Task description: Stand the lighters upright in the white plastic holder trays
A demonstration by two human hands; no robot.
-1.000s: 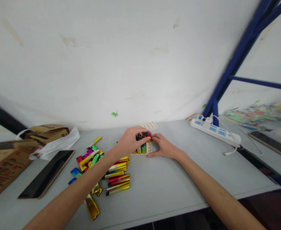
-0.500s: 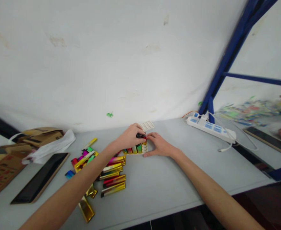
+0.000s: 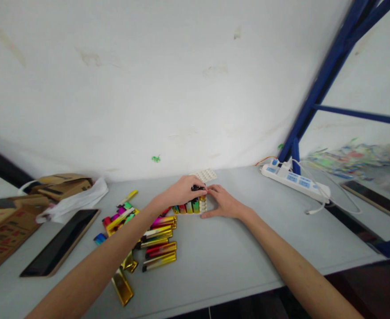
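While both hands (image 3: 184,190) (image 3: 225,202) stay, co-worker's hands gone

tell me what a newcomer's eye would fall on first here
Probably the shiny multicoloured pieces, strewn either side of the left forearm. Then the left hand and right hand, close together at a pale tray. The white power strip also stands out, on the table at right.

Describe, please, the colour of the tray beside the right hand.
The tray is off-white, clearest in the head view.
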